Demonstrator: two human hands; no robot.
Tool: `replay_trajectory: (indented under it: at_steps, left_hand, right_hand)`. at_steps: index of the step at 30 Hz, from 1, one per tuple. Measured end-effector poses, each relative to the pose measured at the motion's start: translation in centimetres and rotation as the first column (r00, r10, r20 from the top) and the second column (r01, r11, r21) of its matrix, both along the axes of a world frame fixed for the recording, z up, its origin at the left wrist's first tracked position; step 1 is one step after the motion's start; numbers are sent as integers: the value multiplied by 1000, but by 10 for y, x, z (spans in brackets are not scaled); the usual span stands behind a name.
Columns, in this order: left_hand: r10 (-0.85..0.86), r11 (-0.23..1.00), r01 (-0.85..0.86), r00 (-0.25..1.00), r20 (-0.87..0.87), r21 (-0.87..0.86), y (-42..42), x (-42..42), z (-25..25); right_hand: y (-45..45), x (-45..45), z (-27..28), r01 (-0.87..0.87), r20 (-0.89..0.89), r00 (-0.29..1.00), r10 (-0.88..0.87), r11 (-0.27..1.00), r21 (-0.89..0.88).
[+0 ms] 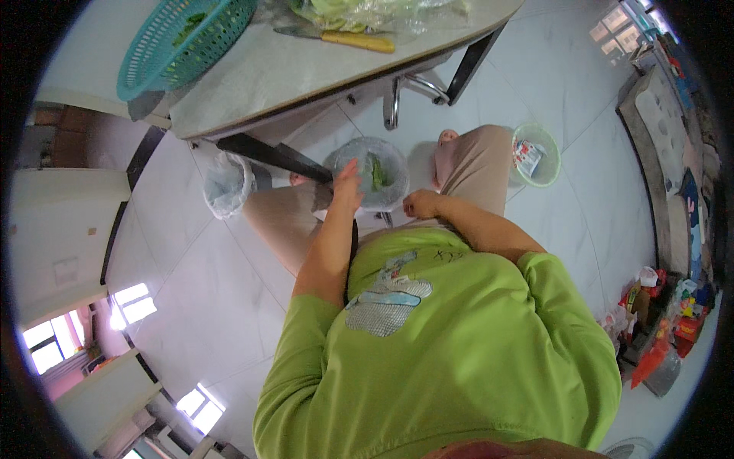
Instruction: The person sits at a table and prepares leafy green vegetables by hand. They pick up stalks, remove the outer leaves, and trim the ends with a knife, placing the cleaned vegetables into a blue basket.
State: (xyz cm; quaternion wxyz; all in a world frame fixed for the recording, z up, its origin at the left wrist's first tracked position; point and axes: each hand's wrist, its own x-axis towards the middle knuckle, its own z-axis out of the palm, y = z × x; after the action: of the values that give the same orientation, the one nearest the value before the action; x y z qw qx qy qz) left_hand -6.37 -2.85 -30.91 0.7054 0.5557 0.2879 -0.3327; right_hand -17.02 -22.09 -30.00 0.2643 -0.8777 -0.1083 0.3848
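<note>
Between the knees stands a round, translucent plastic-lined container [394, 201] with green leaves [378, 173] in it. My left hand [347, 182] is over its left rim, fingers extended and blurred, nothing seen in it. My right hand [420, 204] rests near the right thigh beside the container, with its fingers curled; whether it holds something is hidden. On the table [275, 80] ahead lie a knife with a yellow handle [358, 41] and leafy vegetables in clear plastic [367, 12]. A teal plastic basket [155, 60] with green leaves stands at the table's left end.
A bin with a white plastic liner [227, 186] stands beyond the left knee. A light-green bin [543, 172] with packaging stands beside the right knee. Dark table legs [275, 158] come down close to the left hand. Bags and packets [659, 327] lie at the far right.
</note>
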Motion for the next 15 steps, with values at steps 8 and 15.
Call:
replay_trajectory:
  at_steps: [8, 15]
  left_hand:
    - [-157, 987, 153, 983, 98, 47, -7, -7, 30]
    - [-23, 991, 47, 982, 189, -126, 14, -13, -13]
  right_hand:
    - [4, -9, -75, -269, -128, 956, 263, 963, -32]
    - [2, -27, -141, -35, -279, 954, 111, 964, 262]
